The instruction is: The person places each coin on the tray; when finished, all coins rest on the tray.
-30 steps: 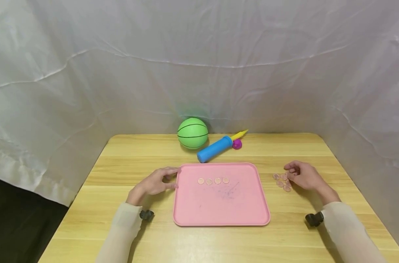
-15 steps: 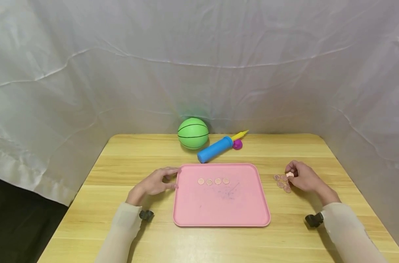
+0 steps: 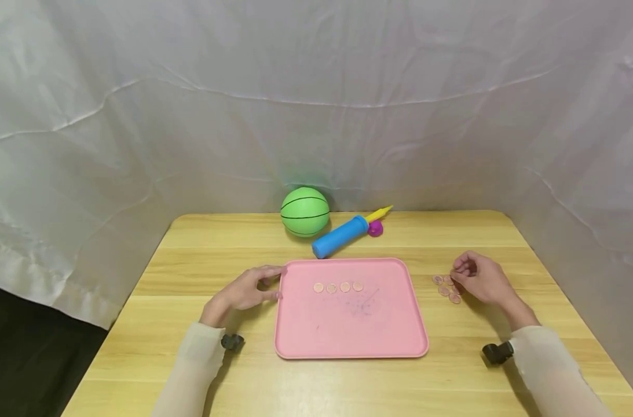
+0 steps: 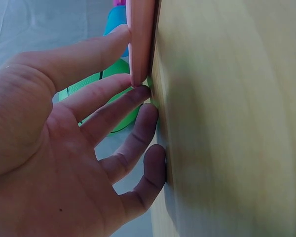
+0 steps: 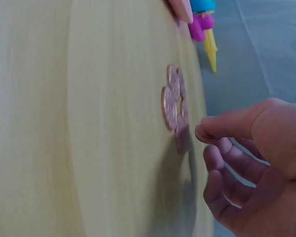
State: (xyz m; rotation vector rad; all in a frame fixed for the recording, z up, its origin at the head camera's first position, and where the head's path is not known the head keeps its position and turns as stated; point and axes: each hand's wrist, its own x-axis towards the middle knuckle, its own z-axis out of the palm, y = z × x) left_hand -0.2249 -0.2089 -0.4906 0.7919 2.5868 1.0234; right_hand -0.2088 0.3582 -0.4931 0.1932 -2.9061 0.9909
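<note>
- Sleeves framing the near edge of the wooden table (image 3: 347, 382); both my forearms are reaching forward over it.
- My left hand (image 3: 245, 292) is resting at the left rim of the pink tray (image 3: 347, 333), fingers relaxed and straight, thumb and forefinger touching the rim as the left wrist view shows it; it is steadying, not gripping.
- My right hand (image 3: 478, 281) is pinching one copper coin (image 5: 205, 134) between thumb and fingertip, held just clear of the table surface.
- Loose coins (image 3: 446, 288) are lying in a small cluster on the bare table right of the tray, just beside my right fingers; I am counting roughly four or five, some overlapping.
- Four coins are sitting in a row (image 3: 338, 287) on the tray's far half, evenly spaced, flat.
- Judging progress: four placed, one in my pinch, the cluster waiting, so I am reading this as somewhat under halfway; the row has room to continue rightward.
- Farther back, a blue pump (image 3: 342, 236) with a yellow nozzle is lying tilted, and a green ball (image 3: 304, 211) is sitting beside it against the white cloth backdrop (image 3: 316, 104).
</note>
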